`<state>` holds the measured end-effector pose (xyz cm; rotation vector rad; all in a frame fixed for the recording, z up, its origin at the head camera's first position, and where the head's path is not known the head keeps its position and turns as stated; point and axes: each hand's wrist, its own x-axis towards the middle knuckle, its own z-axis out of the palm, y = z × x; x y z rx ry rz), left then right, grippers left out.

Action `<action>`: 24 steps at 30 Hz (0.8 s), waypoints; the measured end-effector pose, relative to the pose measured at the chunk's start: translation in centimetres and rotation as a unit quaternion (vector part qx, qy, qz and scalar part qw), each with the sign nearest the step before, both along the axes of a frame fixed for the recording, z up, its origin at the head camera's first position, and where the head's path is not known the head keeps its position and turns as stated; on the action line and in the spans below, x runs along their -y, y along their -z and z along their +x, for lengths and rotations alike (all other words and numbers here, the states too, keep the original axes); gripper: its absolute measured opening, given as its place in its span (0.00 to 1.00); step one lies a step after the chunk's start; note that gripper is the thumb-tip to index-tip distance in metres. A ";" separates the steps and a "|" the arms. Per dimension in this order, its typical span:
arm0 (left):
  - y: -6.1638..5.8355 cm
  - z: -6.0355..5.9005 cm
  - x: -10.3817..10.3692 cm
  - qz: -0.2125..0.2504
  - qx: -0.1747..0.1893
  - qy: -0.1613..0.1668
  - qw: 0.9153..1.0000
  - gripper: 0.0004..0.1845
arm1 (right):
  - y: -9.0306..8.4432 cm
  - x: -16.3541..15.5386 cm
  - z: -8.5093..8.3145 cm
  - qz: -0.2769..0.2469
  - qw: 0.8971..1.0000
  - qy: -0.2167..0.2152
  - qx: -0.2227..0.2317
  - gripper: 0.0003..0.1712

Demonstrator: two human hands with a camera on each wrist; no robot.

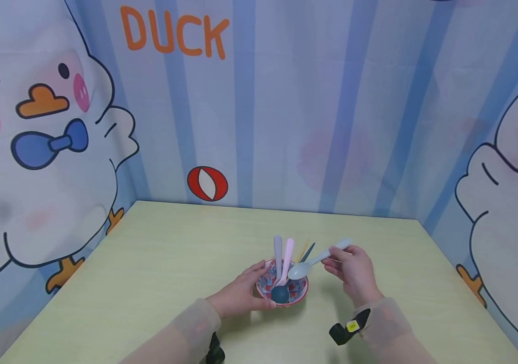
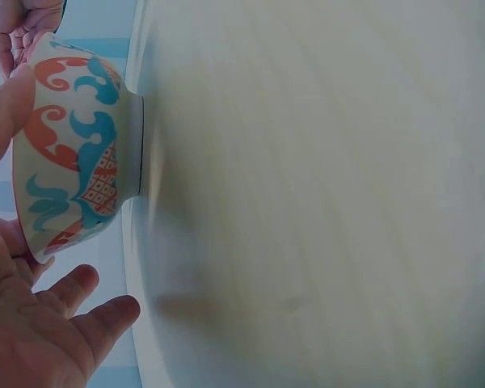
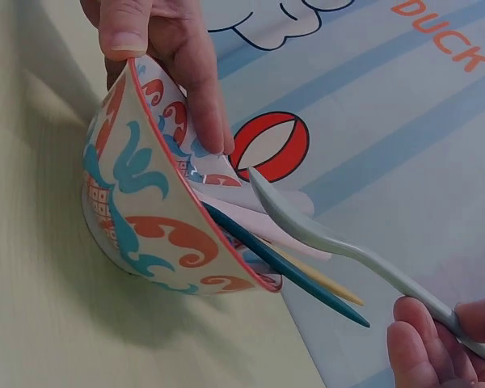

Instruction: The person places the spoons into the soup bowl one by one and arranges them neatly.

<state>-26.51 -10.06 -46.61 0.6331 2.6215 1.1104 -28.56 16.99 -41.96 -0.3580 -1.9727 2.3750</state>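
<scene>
A patterned bowl [image 1: 305, 292], white with red and blue designs and a red rim, stands on the table. My left hand [image 1: 244, 289] grips its left side, thumb on the near rim and fingers toward the far rim. In my right hand [image 1: 354, 270] a pale grey-green spoon [image 1: 299, 271] is pinched by its handle, its head over the bowl's right side. Inside the bowl lean a dark teal spoon [image 1: 279, 294], a lilac handle [image 1: 278, 250], a pink handle [image 1: 288, 255] and a yellow handle [image 3: 331, 279]. The right wrist view shows the teal handle [image 3: 307, 284] jutting past the rim.
The pale wood-look table [image 1: 172, 242] reaches back to a striped blue cloth backdrop [image 1: 282, 101] printed with ducks and a red ball. Cloth panels also stand at the left and right. A black strap [image 1: 349, 327] sits on my right wrist.
</scene>
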 end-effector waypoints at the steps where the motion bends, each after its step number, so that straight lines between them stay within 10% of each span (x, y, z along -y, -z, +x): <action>1: 0.0 0.0 0.0 0.000 0.000 0.000 1.000 0.49 | 0.1 0.1 0.0 0.001 1.000 -0.002 0.002 0.15; 24: -0.1 0.0 0.0 -0.004 -0.003 0.000 1.000 0.49 | 1.5 1.7 0.5 0.012 0.999 -0.028 0.026 0.17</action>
